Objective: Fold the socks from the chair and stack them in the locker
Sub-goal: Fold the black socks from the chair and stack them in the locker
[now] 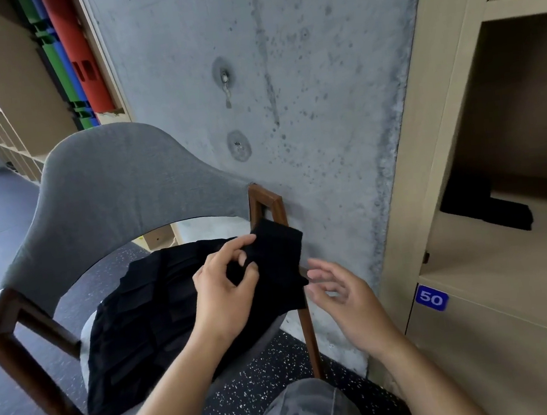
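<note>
A heap of several black socks [148, 317] covers the seat of the grey chair [106, 185]. My left hand [223, 288] pinches one black sock [278, 264] above the seat's right edge, thumb and fingers curled into its cloth. My right hand [343, 295] hovers just right of that sock with fingers spread and relaxed, slightly blurred, holding nothing. In the open locker compartment [495, 250] on the right, black folded socks [483, 207] lie on the shelf at the left, near the front.
A concrete wall [268, 88] stands behind the chair. The chair's wooden armrest frame [293, 273] runs between the socks and the wall. A closed locker door labelled 50 [431, 298] sits below the open compartment. Shelves with coloured rolls [68, 60] stand far left.
</note>
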`<state>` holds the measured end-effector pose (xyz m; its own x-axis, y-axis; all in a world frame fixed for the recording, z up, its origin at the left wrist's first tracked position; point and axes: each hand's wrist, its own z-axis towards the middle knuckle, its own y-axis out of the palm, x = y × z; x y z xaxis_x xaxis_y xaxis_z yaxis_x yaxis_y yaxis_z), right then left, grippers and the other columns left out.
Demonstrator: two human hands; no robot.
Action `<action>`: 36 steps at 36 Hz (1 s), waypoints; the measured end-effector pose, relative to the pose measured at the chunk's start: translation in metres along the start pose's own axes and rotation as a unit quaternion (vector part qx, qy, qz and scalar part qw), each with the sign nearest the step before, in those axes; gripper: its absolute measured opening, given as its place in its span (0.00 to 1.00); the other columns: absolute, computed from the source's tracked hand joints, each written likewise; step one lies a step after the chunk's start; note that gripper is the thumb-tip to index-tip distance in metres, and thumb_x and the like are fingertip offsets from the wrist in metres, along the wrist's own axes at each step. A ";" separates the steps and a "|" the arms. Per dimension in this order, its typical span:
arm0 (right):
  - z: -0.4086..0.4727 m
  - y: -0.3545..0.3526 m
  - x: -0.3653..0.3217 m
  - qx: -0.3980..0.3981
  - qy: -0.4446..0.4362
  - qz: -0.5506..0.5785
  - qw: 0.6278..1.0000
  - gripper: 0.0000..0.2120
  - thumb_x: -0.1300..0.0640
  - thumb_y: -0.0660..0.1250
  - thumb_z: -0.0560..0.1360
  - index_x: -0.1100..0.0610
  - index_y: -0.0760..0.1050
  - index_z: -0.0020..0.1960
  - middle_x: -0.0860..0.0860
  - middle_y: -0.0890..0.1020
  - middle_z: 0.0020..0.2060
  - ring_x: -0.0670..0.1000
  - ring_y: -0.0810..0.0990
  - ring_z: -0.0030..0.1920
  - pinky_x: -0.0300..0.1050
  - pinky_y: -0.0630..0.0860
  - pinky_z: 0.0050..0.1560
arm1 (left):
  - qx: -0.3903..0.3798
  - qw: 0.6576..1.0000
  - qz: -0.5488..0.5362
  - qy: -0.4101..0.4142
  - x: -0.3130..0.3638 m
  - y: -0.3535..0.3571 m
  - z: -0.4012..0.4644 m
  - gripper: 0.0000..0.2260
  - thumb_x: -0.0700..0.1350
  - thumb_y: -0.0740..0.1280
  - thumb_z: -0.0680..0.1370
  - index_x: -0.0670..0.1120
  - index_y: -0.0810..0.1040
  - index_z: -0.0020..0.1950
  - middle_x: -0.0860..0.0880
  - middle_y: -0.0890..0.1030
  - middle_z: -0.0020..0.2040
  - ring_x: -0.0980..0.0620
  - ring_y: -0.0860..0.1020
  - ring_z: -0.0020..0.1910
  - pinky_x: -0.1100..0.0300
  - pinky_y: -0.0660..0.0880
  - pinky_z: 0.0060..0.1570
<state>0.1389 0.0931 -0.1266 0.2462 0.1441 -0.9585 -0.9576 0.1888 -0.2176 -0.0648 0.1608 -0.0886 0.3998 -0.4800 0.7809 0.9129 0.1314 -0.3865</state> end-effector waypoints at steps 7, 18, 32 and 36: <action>-0.013 -0.030 -0.012 0.052 -0.009 0.093 0.994 0.22 0.54 0.68 0.80 0.42 0.72 0.72 0.44 0.84 0.60 0.43 0.82 0.61 0.40 0.78 0.64 | -0.046 0.996 -0.081 0.012 0.034 0.038 -0.002 0.20 0.41 0.70 0.79 0.63 0.79 0.64 0.56 0.78 0.46 0.50 0.78 0.57 0.38 0.73 0.65; -0.045 -0.106 -0.016 0.183 -0.030 0.106 0.977 0.20 0.57 0.68 0.78 0.48 0.75 0.70 0.42 0.85 0.57 0.38 0.80 0.61 0.36 0.78 0.56 | -0.146 0.975 -0.156 0.055 0.085 0.113 -0.018 0.19 0.40 0.71 0.80 0.64 0.79 0.62 0.55 0.79 0.47 0.52 0.79 0.56 0.57 0.74 0.62; -0.073 -0.191 0.003 0.323 0.024 0.091 0.942 0.21 0.65 0.70 0.79 0.42 0.82 0.63 0.49 0.84 0.61 0.43 0.80 0.64 0.43 0.79 0.60 | -0.283 0.937 -0.203 0.037 0.115 0.205 -0.035 0.14 0.55 0.65 0.80 0.62 0.76 0.66 0.56 0.81 0.43 0.55 0.80 0.45 0.66 0.75 0.46; -0.076 -0.206 0.014 0.322 0.030 0.089 0.942 0.21 0.64 0.70 0.79 0.41 0.81 0.63 0.52 0.84 0.60 0.54 0.78 0.68 0.61 0.74 0.67 | -0.320 0.923 -0.210 0.031 0.112 0.229 -0.033 0.17 0.58 0.63 0.81 0.65 0.74 0.70 0.55 0.83 0.48 0.53 0.82 0.47 0.60 0.79 0.48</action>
<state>0.3287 -0.0175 -0.1093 0.0624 0.1772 -0.9822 -0.6881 0.7205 0.0863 0.1866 0.1090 -0.1059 -0.0019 -0.4228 0.9062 0.7429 -0.6072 -0.2818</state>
